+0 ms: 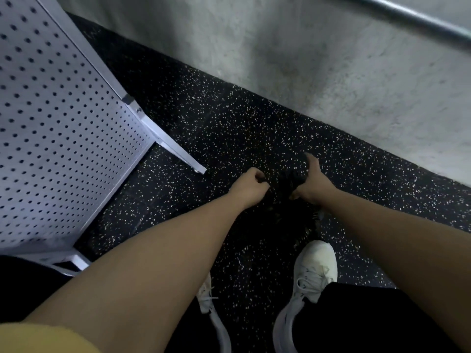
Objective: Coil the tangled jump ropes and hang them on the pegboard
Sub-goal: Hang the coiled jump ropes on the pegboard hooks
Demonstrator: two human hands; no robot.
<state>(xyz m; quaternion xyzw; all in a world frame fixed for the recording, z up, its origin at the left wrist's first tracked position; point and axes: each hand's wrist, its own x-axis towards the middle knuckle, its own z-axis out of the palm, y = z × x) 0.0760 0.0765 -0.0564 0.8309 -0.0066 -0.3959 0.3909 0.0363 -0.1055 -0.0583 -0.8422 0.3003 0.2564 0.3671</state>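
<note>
The pegboard point(58, 128) stands at the left on the floor point(229, 118), with the wall point(305, 59) behind. Both hands point(251, 186) reach down between them, above two shoes point(314, 271).

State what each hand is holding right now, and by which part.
Both hands grip a dark rope bundle low over the speckled floor. The left hand pinches its left side and the right hand its right side. Which part of the rope cannot be told.

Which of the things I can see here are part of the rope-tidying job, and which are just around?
Part of the job:
- dark tangled jump ropes, hard to make out against the floor
- white perforated metal pegboard
- left hand and right hand, both at the ropes

Just around:
- black speckled rubber floor
- grey concrete wall
- white laced sneakers
- grey metal pipe
</note>
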